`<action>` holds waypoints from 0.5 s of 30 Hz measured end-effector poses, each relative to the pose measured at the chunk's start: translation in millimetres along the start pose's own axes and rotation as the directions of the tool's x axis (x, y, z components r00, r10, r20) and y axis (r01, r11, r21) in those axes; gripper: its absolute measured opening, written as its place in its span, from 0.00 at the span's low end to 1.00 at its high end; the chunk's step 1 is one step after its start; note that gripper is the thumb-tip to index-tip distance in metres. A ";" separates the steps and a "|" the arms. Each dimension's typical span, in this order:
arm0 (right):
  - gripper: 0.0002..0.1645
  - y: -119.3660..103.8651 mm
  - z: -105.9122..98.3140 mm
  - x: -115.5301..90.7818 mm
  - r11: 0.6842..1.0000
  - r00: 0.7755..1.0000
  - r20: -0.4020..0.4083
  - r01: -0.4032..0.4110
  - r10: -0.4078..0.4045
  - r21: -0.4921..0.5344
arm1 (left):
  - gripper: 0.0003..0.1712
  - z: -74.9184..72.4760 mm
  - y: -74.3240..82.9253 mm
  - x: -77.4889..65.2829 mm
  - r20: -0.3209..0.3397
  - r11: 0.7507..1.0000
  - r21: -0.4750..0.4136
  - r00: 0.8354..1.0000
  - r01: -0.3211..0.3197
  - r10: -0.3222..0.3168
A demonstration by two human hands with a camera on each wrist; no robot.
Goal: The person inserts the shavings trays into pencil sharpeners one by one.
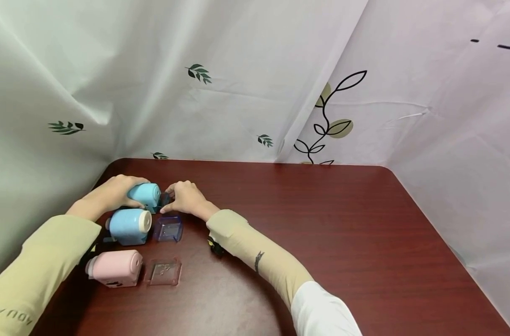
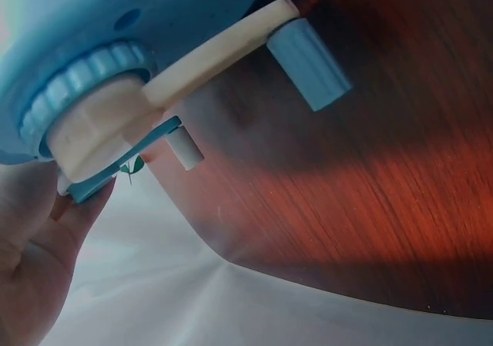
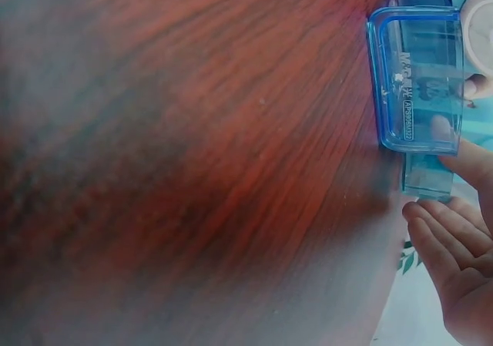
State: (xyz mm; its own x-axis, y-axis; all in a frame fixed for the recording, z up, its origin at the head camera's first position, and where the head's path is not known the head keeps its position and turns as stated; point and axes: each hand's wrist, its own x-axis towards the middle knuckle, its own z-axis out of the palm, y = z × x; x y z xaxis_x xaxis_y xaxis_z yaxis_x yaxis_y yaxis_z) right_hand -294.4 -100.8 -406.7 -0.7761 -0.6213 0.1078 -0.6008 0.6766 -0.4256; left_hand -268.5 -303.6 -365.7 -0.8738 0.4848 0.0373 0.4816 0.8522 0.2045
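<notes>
At the table's far left, my left hand (image 1: 119, 190) grips a teal crank pencil sharpener (image 1: 144, 192) from behind, thumb along its near side. My right hand (image 1: 188, 198) faces its front and pinches a see-through teal shavings drawer (image 3: 427, 178) between thumb and fingers, right at the sharpener's lower front. Just nearer stands a blue sharpener (image 1: 129, 226), its cream crank arm (image 2: 219, 57) large in the left wrist view. Its see-through blue drawer (image 1: 169, 228) lies before it and partly overlaps the teal drawer in the right wrist view.
Closest to me on the left, a pink sharpener (image 1: 117, 268) stands beside a see-through reddish drawer (image 1: 164, 272). The dark red wooden table (image 1: 322, 242) extends to the right. A pale curtain with leaf prints (image 1: 238, 112) hangs along the table's back and sides.
</notes>
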 end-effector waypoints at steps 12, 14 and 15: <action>0.34 -2.8 3.3 4.3 1.000 1.000 0.014 0.017 -0.017 -0.021 | 0.35 1.9 -0.9 0.8 0.004 1.000 -0.001 1.000 0.005 -0.005; 0.34 -3.9 4.4 5.5 1.000 1.000 0.013 0.021 -0.021 -0.021 | 0.35 1.4 -0.8 0.2 0.003 1.000 0.002 1.000 0.002 -0.002; 0.34 -4.4 4.8 6.0 1.000 1.000 0.012 0.020 -0.020 -0.020 | 0.35 1.0 -0.7 0.0 0.001 1.000 0.002 1.000 0.000 0.000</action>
State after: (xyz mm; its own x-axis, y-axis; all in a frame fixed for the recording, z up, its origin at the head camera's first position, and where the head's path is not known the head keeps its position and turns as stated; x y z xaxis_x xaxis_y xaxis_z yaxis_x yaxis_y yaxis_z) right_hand -295.6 -109.4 -408.5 -0.7616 -0.6394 0.1059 -0.6202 0.6716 -0.4053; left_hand -268.7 -303.9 -366.8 -0.8738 0.4849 0.0367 0.4816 0.8526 0.2029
